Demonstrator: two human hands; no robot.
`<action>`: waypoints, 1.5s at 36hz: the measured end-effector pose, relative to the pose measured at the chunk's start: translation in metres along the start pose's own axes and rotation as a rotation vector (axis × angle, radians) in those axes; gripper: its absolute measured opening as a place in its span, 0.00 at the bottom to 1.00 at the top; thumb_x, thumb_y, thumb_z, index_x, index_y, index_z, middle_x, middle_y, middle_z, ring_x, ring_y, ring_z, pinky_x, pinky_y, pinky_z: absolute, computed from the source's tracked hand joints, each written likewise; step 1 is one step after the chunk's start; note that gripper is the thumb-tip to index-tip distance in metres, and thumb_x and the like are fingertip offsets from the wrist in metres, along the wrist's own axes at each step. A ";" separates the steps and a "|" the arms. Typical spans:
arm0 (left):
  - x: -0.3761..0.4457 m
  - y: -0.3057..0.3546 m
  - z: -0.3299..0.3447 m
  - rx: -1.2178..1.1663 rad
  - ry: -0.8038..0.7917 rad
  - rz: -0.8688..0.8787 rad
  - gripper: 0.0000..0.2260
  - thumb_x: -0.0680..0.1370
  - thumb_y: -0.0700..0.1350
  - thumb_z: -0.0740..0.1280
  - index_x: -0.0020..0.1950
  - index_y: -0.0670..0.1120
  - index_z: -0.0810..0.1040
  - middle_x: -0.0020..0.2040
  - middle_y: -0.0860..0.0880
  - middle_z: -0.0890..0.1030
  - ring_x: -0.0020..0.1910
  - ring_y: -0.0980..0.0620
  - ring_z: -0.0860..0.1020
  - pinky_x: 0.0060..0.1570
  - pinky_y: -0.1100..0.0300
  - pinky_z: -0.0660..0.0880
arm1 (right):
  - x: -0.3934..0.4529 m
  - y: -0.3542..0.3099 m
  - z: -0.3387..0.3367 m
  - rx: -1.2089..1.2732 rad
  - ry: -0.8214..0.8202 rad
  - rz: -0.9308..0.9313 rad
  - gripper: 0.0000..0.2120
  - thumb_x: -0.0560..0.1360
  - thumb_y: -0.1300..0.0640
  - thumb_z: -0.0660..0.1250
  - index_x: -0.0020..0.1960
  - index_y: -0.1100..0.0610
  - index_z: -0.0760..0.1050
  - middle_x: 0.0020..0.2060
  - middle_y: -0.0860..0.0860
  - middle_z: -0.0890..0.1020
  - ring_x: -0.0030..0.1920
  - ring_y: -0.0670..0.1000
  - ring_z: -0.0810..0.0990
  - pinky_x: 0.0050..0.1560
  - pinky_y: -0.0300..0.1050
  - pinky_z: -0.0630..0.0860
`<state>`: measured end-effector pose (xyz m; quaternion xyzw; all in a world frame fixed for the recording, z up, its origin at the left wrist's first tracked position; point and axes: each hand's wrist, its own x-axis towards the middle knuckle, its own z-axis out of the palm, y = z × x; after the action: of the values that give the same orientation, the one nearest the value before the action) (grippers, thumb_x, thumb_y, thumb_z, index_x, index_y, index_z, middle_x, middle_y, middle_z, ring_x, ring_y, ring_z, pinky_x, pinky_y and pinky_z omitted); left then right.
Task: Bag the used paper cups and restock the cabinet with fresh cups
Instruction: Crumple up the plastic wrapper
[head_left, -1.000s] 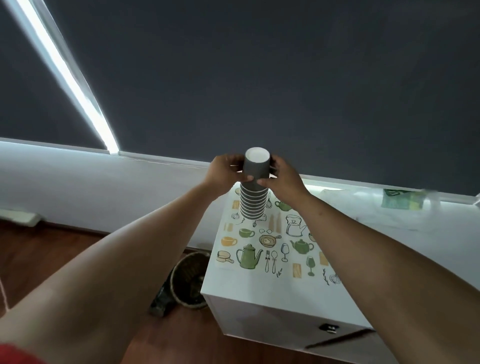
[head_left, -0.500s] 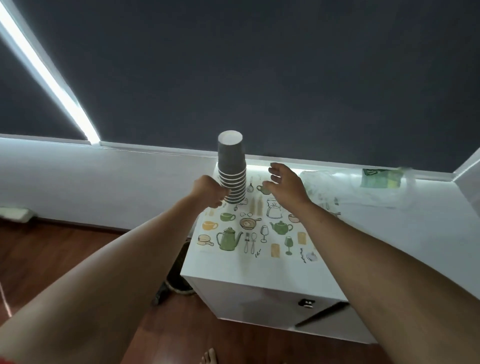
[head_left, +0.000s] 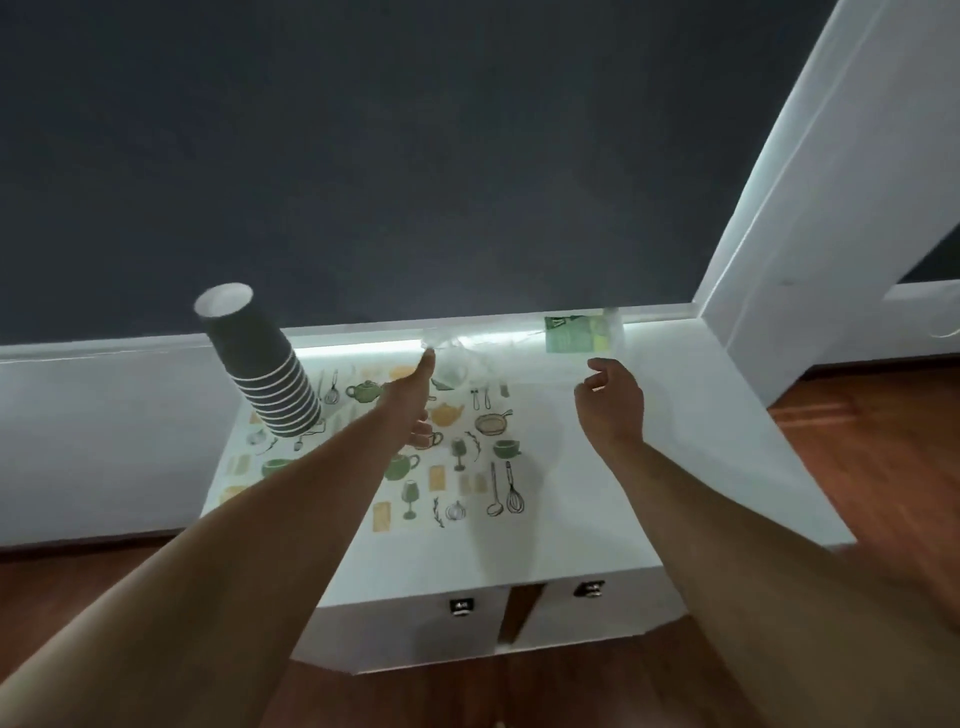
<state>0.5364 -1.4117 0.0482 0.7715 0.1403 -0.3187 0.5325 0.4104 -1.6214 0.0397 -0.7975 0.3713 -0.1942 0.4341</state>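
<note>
Both hands have left the cup stack (head_left: 260, 364); my left hand (head_left: 415, 400) stretches toward the clear bag (head_left: 457, 358), right hand (head_left: 610, 400) loosely open. Bagging and restocking remain, I judge.

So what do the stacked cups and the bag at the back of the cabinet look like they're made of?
The stacked cups look like paper: matte dark grey walls, white rolled rims showing as rings, a white base on the top one. The bag looks like thin clear plastic: see-through, crinkled, catching the light. The left hand reaches toward it; whether it touches is unclear.
</note>
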 end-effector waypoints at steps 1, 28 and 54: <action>0.002 0.004 0.007 -0.013 -0.005 0.004 0.39 0.71 0.75 0.59 0.63 0.41 0.72 0.56 0.38 0.77 0.46 0.38 0.81 0.47 0.44 0.82 | 0.007 0.005 -0.007 0.004 0.023 0.026 0.19 0.74 0.62 0.64 0.65 0.55 0.73 0.54 0.50 0.77 0.52 0.49 0.76 0.52 0.42 0.71; 0.030 0.042 0.025 -0.241 0.294 0.426 0.19 0.75 0.54 0.72 0.60 0.45 0.74 0.43 0.43 0.81 0.32 0.49 0.80 0.30 0.58 0.79 | 0.047 0.026 -0.037 0.350 -0.133 0.386 0.12 0.70 0.62 0.71 0.45 0.74 0.78 0.35 0.62 0.82 0.21 0.50 0.69 0.27 0.43 0.77; -0.023 -0.039 0.002 -0.330 -0.051 0.145 0.05 0.78 0.36 0.67 0.43 0.36 0.80 0.33 0.41 0.80 0.28 0.49 0.74 0.36 0.57 0.72 | -0.028 -0.003 -0.012 0.000 -0.373 0.500 0.25 0.71 0.43 0.72 0.57 0.62 0.76 0.50 0.56 0.81 0.42 0.55 0.80 0.38 0.46 0.79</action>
<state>0.4962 -1.3951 0.0337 0.6733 0.1211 -0.2718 0.6768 0.3857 -1.6054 0.0493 -0.7035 0.4697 0.0682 0.5290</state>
